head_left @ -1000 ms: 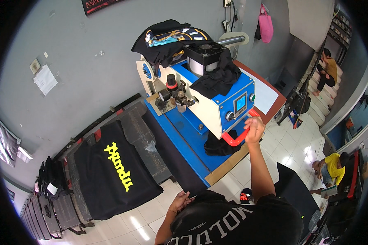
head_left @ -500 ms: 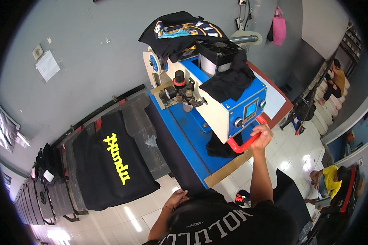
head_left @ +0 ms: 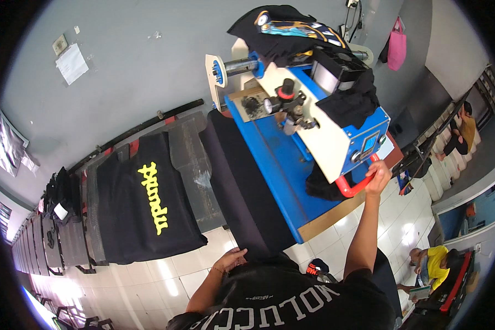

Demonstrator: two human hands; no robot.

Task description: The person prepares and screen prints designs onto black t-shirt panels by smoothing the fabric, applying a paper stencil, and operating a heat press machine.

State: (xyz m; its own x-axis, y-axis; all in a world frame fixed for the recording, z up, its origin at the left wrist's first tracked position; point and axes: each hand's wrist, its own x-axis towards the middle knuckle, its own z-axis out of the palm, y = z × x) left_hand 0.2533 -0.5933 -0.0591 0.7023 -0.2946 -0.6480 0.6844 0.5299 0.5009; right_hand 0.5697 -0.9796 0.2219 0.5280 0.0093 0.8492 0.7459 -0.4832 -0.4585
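My right hand [head_left: 378,177] is closed around the red handle [head_left: 348,187] at the front of a blue and cream heat press [head_left: 344,143]. A black cloth [head_left: 247,187] lies stretched lengthwise beside the press's blue plate [head_left: 278,173]. At the near left corner of that cloth is my left hand [head_left: 231,259], its fingers bent together on the edge and partly hidden. Left of it, a black garment [head_left: 124,209] with a raised-looking yellow lettering print [head_left: 153,198] lies flat on another platen. Black fabric [head_left: 349,102] drapes over the press head.
A row of dark platens [head_left: 49,242] runs off to the left along the grey wall. A printed black garment [head_left: 297,30] lies on top of the press. A person in yellow [head_left: 437,267] sits at the right; another [head_left: 465,132] sits on the stairs.
The press has moved right with my right hand on its handle, baring more of the black cloth and a metal rail behind. My left hand stays by the cloth's near corner. The view has shifted.
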